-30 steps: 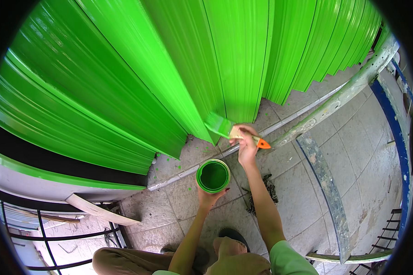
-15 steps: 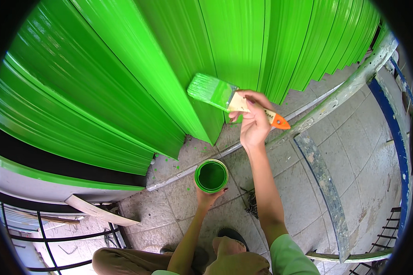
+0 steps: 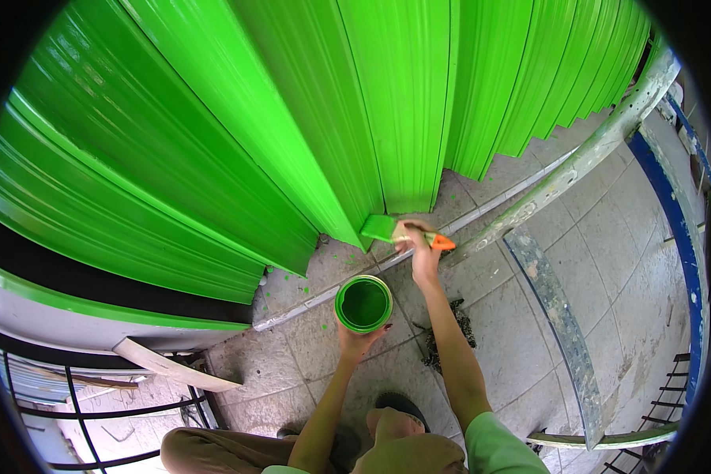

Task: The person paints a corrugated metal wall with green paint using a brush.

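A folded metal shutter [image 3: 292, 103], glossy green, fills the upper part of the view down to the tiled floor. My right hand [image 3: 415, 241] is closed round the handle of a paintbrush [image 3: 381, 227] with an orange handle tip. The green-coated bristles point left and meet the bottom of one shutter fold. Below and to the left, my left hand [image 3: 357, 340] grips a paint can [image 3: 363, 303] from beneath and the near side. Dark green paint lies inside the can, and its rim is smeared green.
Green drips spot the tiles and the low step edge [image 3: 280, 317]. To the right stand a paint-flecked rail [image 3: 561, 178], a speckled plank [image 3: 557, 336] and a blue curved bar [image 3: 679, 237]. A pale strip of wood [image 3: 174, 366] and black metal bars [image 3: 75, 415] are at left.
My right hand has brought the paintbrush down the shutter fold and toward me, near its bottom edge. The paint can in my left hand has stayed in place.
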{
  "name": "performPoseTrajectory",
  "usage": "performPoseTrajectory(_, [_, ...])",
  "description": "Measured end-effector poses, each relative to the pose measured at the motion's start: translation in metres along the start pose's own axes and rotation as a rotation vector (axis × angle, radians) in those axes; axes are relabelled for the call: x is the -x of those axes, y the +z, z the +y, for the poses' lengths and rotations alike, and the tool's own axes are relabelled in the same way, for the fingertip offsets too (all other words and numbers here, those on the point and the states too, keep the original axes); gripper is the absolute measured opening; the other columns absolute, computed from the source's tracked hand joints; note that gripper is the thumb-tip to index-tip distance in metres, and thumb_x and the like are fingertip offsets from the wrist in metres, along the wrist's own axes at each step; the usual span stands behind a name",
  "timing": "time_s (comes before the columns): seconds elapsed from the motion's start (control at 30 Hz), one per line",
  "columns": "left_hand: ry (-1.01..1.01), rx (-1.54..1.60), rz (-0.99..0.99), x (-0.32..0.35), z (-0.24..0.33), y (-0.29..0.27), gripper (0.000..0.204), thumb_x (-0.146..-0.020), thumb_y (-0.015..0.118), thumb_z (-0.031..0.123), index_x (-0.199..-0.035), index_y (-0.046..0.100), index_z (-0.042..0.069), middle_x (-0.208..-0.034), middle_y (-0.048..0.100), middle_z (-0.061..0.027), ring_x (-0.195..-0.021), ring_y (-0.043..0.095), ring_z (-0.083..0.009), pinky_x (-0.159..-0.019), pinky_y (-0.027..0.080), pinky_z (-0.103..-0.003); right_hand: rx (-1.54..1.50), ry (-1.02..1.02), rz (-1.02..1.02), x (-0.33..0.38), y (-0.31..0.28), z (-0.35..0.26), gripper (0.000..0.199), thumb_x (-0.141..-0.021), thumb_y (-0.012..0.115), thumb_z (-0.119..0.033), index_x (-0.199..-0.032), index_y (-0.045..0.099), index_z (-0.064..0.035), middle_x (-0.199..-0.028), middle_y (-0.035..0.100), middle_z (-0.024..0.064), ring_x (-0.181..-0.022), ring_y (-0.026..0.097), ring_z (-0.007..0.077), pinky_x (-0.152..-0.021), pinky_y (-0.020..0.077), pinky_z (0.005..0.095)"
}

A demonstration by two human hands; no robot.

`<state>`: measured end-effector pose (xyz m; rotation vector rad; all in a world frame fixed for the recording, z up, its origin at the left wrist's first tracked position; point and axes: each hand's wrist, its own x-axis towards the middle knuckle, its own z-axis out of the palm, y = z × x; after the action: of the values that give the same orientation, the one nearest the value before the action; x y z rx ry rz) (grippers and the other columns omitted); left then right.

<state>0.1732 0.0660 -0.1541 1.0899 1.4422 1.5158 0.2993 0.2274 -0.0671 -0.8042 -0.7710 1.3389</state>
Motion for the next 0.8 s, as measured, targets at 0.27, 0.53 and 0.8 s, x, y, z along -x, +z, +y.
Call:
performPoseTrajectory(0.27, [-0.053, -0.024, -0.076, 0.0, -0.029, -0.009, 0.087, -0.053, 0.089, 0.008, -0.12, 0.034, 0.003, -0.109, 0.057, -0.0092, -0.097, 0.058, -0.0197, -0.085, 0.047, -0.033, -0.143, -0.359, -0.153, -0.034, 0.091, -0.14, 0.02, -0.083, 0.055, -0.013, -0.093, 0.063, 0.003, -0.075, 0.064, 0.0122, -0.051, 0.057, 0.0174, -0.046, 0.0441, 0.0271])
performPoseTrajectory(0.53, [-0.008, -0.054, -0.039, 0.002, -0.016, 0.0, 0.067, -0.056, 0.086, 0.004, -0.111, 0.047, 0.003, -0.102, 0.061, -0.0067, -0.091, 0.06, -0.0168, -0.08, 0.049, -0.031, -0.205, -0.205, -0.096, -0.035, 0.027, -0.035, 0.023, -0.083, 0.053, -0.018, -0.095, 0.059, -0.0003, -0.082, 0.063, 0.0125, -0.054, 0.057, 0.0196, -0.045, 0.0436, 0.0286])
performPoseTrajectory(0.8, [0.025, -0.063, -0.037, 0.0, -0.005, -0.004, 0.052, -0.059, 0.084, 0.0, -0.104, 0.058, 0.003, -0.096, 0.065, -0.0045, -0.085, 0.062, -0.0145, -0.076, 0.05, -0.029, 0.05, 0.021, 0.098, -0.025, -0.01, 0.009, 0.015, -0.083, 0.056, -0.011, -0.091, 0.063, -0.0003, -0.071, 0.062, 0.0085, -0.049, 0.054, 0.0124, -0.043, 0.0403, 0.0241])
